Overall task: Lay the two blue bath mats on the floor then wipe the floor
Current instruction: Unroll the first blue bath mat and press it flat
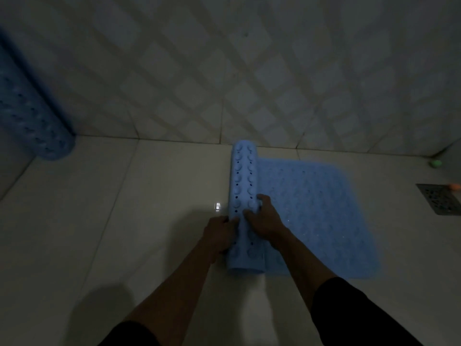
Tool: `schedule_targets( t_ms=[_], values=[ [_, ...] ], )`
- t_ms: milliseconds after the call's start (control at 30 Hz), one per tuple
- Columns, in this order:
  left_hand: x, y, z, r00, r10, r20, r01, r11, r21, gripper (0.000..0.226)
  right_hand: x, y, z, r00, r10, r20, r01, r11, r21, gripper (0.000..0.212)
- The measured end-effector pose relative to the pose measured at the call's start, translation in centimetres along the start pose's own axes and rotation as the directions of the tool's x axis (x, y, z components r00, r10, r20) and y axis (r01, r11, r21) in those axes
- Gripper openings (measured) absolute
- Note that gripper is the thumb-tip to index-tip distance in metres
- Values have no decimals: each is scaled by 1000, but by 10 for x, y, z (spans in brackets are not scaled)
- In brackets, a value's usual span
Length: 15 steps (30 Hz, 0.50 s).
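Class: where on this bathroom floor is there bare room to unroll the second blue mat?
Bare tiles run left of the half-unrolled blue rubber bath mat, between it and the second rolled blue mat at the far-left wall. It is crowded right: square metal floor drain.

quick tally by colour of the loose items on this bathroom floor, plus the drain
Blue: 2, the half-unrolled mat under both hands and the rolled mat standing at the far left.
Green: 1, small object in the right corner, too blurred to name.
Orange: 1, small object by the drain.
Metal grey: 1, floor drain.
Total: 5
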<state>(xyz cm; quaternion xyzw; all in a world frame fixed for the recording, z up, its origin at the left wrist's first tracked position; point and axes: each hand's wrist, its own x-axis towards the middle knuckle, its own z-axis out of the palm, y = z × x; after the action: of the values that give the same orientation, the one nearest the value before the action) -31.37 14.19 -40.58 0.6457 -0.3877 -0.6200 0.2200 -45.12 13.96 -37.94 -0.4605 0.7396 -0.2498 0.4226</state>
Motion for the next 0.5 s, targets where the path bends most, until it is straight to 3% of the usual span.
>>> schedule_targets(
  t_ms=[167, 300, 367, 433, 500],
  values=[
    [7, -32, -12, 999, -10, 42, 13, 997, -73, 56, -16, -7, 17, 999, -50, -19, 50, 999, -4, 61],
    [22, -62, -19, 998, 36, -54, -39, 997, -64, 46, -29, -13, 26, 999, -48, 4, 47, 999, 14, 59],
    [20, -62, -28, 996, 48, -76, -53, 996, -75, 51, -26, -15, 30, 1000, -1, 10, 1, 999, 37, 56],
    [6, -54, -39, 995, 38, -93, -45, 997, -68, 64, -25, -17, 36, 999, -3, 38, 5, 998, -55, 51],
    [-17, -39, -50, 991, 56, -124, -59, 998, -21, 54, -23, -17, 46, 999, -31, 30, 35, 989, -140, 49]
  ],
)
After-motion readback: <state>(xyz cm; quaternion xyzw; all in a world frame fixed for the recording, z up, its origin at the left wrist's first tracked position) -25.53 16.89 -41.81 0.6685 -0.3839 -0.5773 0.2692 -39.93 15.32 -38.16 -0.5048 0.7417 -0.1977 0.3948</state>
